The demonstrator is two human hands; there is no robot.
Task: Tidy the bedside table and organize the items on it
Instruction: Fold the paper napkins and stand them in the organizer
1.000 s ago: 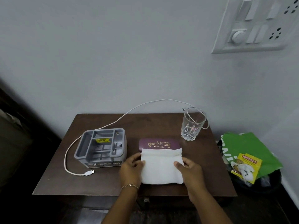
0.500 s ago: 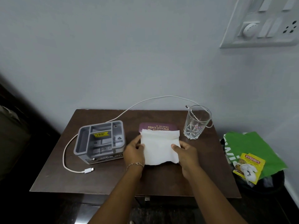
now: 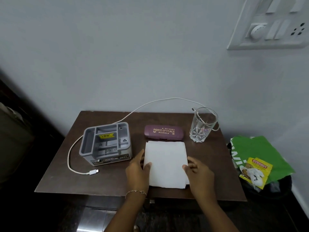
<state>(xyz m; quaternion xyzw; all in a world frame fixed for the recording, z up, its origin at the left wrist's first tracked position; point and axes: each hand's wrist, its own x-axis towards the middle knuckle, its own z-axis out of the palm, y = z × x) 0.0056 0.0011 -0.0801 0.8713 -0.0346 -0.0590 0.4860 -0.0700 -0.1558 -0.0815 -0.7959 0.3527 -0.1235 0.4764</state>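
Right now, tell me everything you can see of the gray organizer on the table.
The gray organizer is a boxy caddy that looks like moulded plastic, standing upright on the left half of the brown table. Its open top is split into several compartments, all apparently empty; a yellow sticker lies inside one. A printed label runs along its front face. The white cable curves around its left side and passes behind it; contact is unclear. Neither hand touches it.

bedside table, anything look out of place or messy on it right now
The white charging cable sprawls loose: it curls around the grey organizer, arcs along the back edge, and its far end hangs into the empty drinking glass. The glasses case and folded white cloth between both hands look orderly. Nothing is spilled or broken.
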